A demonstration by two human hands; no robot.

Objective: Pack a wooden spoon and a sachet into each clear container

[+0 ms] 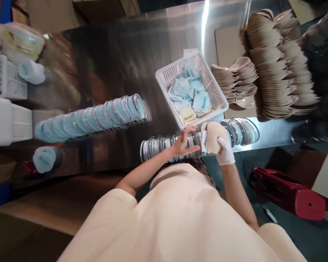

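Note:
In my right hand (225, 151), which wears a white glove, is a beige bra cup (214, 137), gripped at its right edge with the thumb on its face. A pale strip shows along the cup's left side. My left hand (182, 143), bare, is held just left of the cup with fingers spread and nothing in them. Beneath both hands runs a row of round clear cases (154, 148) along the table's front edge. Right behind them stands a white perforated basket (165, 95) of pale blue printed packets (201, 101) and a yellow one (188, 115).
Stacked beige cups (276, 72) fill the back right, with a smaller stack (235, 82) beside the basket. A row of pale blue round cases (90, 118) lies across the metal table's (153, 47) left half. White bins (22, 122) stand far left. Below right is a red machine (289, 193).

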